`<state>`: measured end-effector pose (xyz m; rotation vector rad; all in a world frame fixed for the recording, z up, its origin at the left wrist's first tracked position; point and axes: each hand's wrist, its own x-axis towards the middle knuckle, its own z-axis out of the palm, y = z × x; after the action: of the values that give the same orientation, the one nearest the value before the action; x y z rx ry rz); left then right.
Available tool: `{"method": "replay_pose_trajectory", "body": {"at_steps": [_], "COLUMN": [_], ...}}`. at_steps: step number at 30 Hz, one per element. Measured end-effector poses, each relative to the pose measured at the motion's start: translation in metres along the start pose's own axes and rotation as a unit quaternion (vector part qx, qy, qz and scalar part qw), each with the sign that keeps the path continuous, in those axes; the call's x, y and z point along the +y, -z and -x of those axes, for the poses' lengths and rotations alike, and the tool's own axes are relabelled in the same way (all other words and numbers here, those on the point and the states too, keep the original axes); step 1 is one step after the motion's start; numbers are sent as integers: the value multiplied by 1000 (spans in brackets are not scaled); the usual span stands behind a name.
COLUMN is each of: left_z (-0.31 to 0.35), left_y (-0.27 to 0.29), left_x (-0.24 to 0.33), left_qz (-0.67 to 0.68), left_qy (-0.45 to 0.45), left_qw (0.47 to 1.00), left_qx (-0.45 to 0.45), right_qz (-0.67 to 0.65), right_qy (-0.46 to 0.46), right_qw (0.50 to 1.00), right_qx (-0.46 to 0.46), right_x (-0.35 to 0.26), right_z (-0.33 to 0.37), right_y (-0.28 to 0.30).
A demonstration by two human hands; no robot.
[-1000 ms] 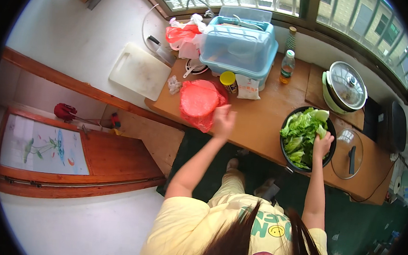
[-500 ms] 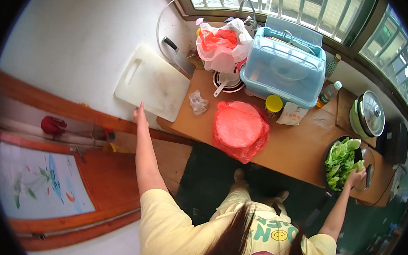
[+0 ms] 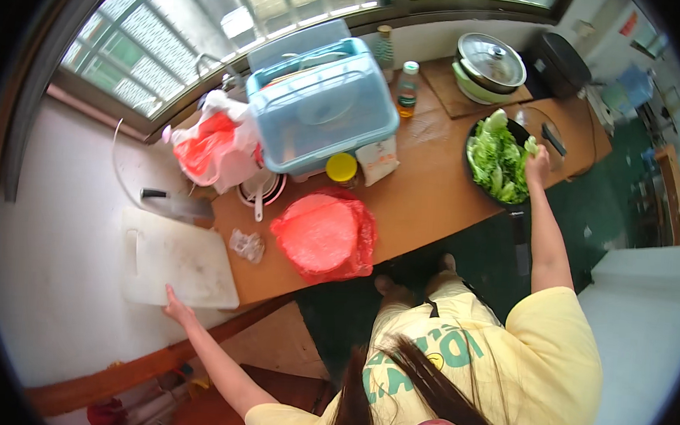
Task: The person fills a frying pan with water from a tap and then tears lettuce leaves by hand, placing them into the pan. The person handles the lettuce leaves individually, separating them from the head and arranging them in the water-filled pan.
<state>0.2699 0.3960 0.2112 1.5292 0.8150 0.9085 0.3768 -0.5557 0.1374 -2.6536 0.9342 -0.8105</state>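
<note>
At the left end of the table, my left hand (image 3: 178, 309) grips the near edge of a white cutting board (image 3: 177, 261), a finger or thumb over its face and the rest behind, partly hidden. On the right, my right hand (image 3: 539, 167) is closed on a lettuce leaf (image 3: 531, 146) at the rim of a black frying pan (image 3: 521, 204). Green lettuce leaves (image 3: 495, 160) fill that pan, whose handle juts over the table's front edge. A glass lid with a black handle (image 3: 553, 138) lies right beside the pan.
A knife (image 3: 177, 204) lies beyond the board. On the table (image 3: 427, 190) are a red plastic bag over something round (image 3: 319, 235), a blue lidded dish box (image 3: 323, 110), a yellow-lidded jar (image 3: 341, 168), a bottle (image 3: 407, 92) and a green pot with glass lid (image 3: 480, 85).
The view has swung to the right, so the table's things appear further left. My left hand stays at the board's edge, and my right hand stays with the lettuce at the pan.
</note>
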Motion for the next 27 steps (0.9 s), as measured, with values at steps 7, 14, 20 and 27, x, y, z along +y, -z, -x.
{"method": "replay_pose_trajectory", "body": {"at_steps": [7, 14, 20, 27], "left_z": [108, 272, 429, 544], "left_y": [16, 35, -41, -146], "left_x": [133, 201, 158, 67], "left_qz": [-115, -46, 52, 187], "left_qy": [-71, -4, 206, 306], "left_qw": [989, 993, 977, 931], "left_qx": [-66, -106, -19, -64], "right_qz": [-26, 55, 0, -19], "right_qy": [55, -12, 30, 85], "right_qw": [998, 976, 975, 960], "right_qx": [-29, -211, -220, -267], "right_x": [-19, 7, 24, 26], "right_z": [-26, 4, -13, -29], "right_y": [21, -58, -80, -64]}}
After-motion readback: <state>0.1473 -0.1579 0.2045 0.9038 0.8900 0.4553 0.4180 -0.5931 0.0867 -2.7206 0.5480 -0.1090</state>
